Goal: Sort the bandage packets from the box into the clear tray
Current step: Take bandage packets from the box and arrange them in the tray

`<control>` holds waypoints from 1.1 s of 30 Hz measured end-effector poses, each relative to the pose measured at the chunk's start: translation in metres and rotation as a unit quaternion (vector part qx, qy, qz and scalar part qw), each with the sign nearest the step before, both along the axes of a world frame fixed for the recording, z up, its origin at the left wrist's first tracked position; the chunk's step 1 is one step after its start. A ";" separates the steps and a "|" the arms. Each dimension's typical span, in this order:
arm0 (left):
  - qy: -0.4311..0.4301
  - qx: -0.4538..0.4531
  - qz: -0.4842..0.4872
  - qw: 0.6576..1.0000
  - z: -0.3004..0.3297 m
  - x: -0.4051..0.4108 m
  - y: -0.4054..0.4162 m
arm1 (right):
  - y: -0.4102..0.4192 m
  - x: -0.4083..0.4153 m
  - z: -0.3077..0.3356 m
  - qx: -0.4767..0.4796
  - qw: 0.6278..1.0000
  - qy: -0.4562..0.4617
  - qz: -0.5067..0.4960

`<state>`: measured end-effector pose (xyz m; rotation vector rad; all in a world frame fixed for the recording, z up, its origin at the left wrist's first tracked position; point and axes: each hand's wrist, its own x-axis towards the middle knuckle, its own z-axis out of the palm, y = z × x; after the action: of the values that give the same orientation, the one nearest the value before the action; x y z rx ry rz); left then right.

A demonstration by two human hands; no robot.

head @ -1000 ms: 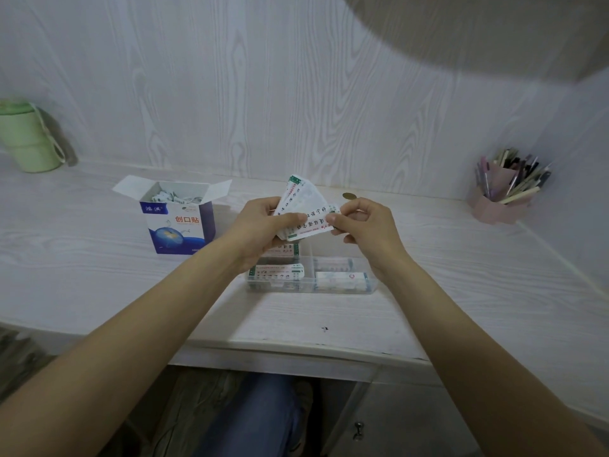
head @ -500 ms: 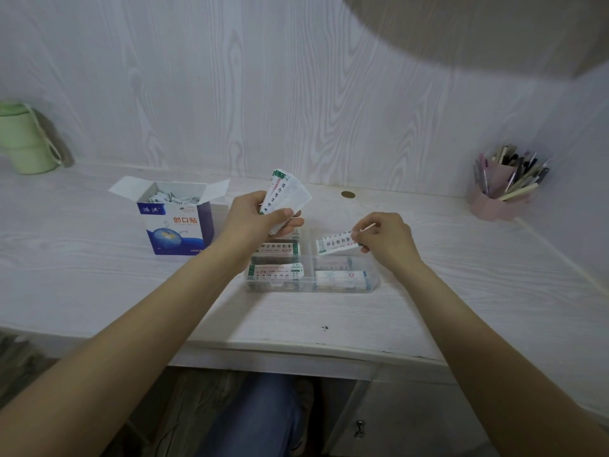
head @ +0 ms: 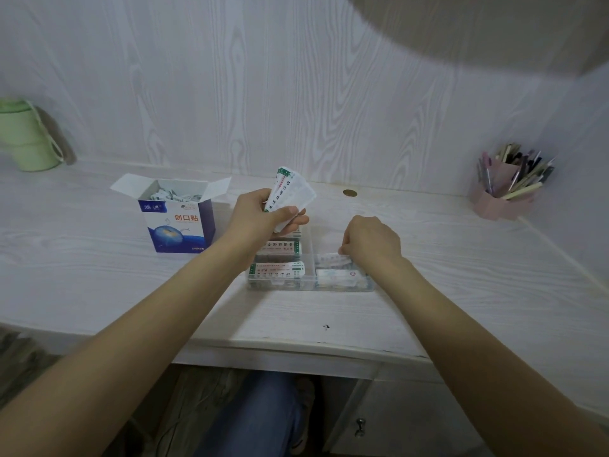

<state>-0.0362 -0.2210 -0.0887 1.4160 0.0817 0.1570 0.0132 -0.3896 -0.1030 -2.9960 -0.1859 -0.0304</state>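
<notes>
The left hand (head: 263, 214) grips a fanned stack of bandage packets (head: 290, 192), thumb across their lower end, raised above the far left part of the clear tray (head: 309, 286). Far left against the wall stands a green jug (head: 24, 136). Nearer, the open blue-and-white box (head: 179, 222) sits on the white desk (head: 99, 291), more packets showing inside it. The tray lies between the two forearms; green-edged packets (head: 278, 270) fill its left compartments and red-marked ones (head: 339, 277) its right. The right hand (head: 370, 242) hovers over the right side, fingers curled, pinching a single packet (head: 333, 258) low into that compartment. A small brass disc (head: 349, 192) lies behind. A pink pen holder (head: 504, 192) stands at far right.
</notes>
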 end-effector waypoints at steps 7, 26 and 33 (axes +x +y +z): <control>-0.003 -0.002 -0.007 1.000 0.000 -0.001 0.000 | 0.004 -0.001 0.006 -0.040 0.999 0.012 0.024; -0.003 0.013 -0.094 0.995 -0.001 -0.004 -0.004 | 0.006 -0.025 0.025 0.537 0.836 0.038 0.105; -0.005 0.040 -0.069 0.997 0.001 -0.004 -0.006 | 0.007 -0.025 0.018 0.587 0.805 0.020 0.087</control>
<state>-0.0406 -0.2269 -0.0875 1.4956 -0.0317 0.0538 -0.0121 -0.3828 -0.0847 -1.7208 -0.2940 -0.0415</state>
